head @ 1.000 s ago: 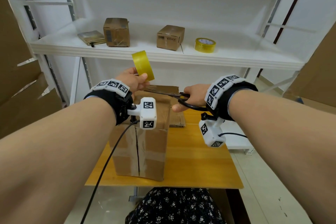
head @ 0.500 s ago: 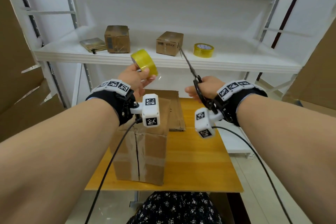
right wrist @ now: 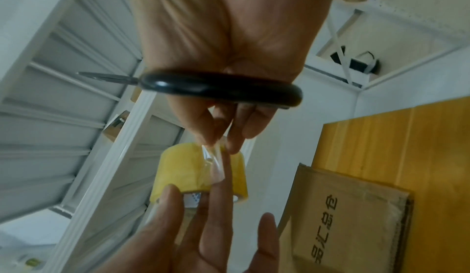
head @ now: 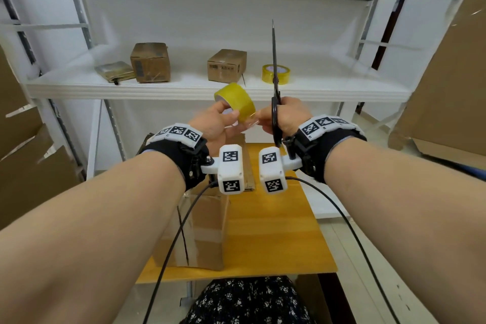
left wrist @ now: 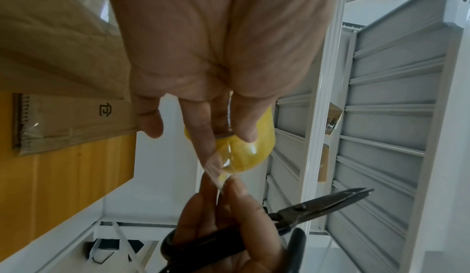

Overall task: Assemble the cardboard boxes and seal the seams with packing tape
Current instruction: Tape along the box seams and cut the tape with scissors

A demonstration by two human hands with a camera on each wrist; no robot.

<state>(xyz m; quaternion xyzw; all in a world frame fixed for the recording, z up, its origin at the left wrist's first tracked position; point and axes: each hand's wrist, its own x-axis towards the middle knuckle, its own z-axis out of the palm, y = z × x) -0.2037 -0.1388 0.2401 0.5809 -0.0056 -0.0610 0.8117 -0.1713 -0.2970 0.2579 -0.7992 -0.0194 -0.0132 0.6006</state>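
Observation:
My left hand (head: pixel 230 114) grips a yellow packing tape roll (head: pixel 234 101) in the air above the table, fingers through its core (right wrist: pixel 195 198). My right hand (head: pixel 259 120) pinches the roll's loose clear tape end (left wrist: pixel 221 179) between thumb and forefinger. Black-handled scissors (head: pixel 274 73) hang on that hand, handle loop (right wrist: pixel 221 89) round the fingers, blades nearly shut and pointing straight up. A taped cardboard box (head: pixel 202 231) stands upright on the wooden table (head: pixel 276 231) below my left wrist. Flattened cardboard (right wrist: pixel 351 217) lies behind it.
A white shelf (head: pixel 184 87) behind the table carries two small boxes (head: pixel 150 62) (head: pixel 226 66), a flat packet (head: pixel 114 71) and a second yellow tape roll (head: pixel 282 73). Large cardboard sheets lean at the far left (head: pixel 23 155) and right (head: pixel 447 87).
My right hand swung the scissors from lying over the box to blades-up and came left to pinch the tape end. My left hand carried the roll toward the centre.

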